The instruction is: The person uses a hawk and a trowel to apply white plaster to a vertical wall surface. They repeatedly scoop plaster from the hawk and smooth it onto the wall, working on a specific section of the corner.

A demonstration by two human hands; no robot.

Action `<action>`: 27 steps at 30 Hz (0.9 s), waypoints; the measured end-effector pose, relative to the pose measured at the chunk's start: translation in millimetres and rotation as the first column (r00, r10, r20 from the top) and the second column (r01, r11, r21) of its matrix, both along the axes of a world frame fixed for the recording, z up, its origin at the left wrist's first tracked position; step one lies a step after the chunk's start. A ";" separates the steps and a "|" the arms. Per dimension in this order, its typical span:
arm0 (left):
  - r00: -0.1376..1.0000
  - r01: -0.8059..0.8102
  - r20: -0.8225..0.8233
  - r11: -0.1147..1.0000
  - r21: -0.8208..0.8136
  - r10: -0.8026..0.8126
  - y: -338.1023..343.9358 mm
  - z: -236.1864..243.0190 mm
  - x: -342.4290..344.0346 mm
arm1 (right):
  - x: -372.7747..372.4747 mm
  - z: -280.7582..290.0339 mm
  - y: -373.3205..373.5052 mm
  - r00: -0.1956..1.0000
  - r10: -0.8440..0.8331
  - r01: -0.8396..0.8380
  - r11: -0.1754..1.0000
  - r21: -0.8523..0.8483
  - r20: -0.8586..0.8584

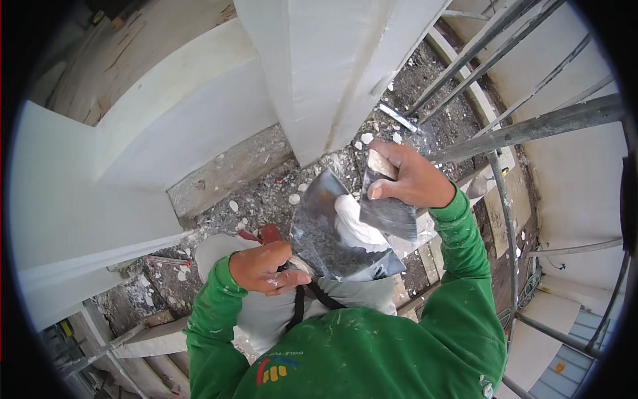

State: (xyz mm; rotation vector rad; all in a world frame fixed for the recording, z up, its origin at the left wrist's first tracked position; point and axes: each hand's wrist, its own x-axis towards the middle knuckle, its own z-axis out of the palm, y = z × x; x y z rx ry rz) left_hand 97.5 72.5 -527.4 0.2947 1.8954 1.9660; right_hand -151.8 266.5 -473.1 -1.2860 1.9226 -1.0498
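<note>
My left hand [260,267] is closed round the handle of a wide, dark metal plasterer's pan [314,223], held over my lap. White plaster [356,221] lies in a thick smear across the pan's right part. Above the pan's right side, my right hand [413,176] grips the pale handle of a flat, broad putty knife [391,218]. The knife's grey blade points down beside the plaster and partly overlaps it; I cannot tell whether blade and plaster touch. Green sleeves with white specks cover both my forearms.
A white column [312,66] stands straight ahead, with a curved white wall [186,120] to its left. Metal scaffold tubes [545,126] cross the right side. Plaster crumbs litter the dirty ground [266,189], and a short metal bar [399,118] lies near the column.
</note>
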 end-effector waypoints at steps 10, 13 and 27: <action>0.747 -0.659 0.107 0.752 -0.013 0.657 24.0 38.7 -8.8 | 46.6 -27.7 43.7 0.400 -0.589 -0.057 0.748 -0.661 -0.702; 0.740 -0.659 0.130 0.750 -0.058 0.660 36.0 60.9 -15.7 | 61.9 -27.9 28.6 0.378 -0.413 -0.156 0.854 -0.496 -0.829; 0.702 -0.649 -0.323 0.383 -0.658 0.635 -30.1 -2.3 38.5 | -62.0 -108.8 20.0 0.817 -0.574 0.421 0.528 -0.738 0.056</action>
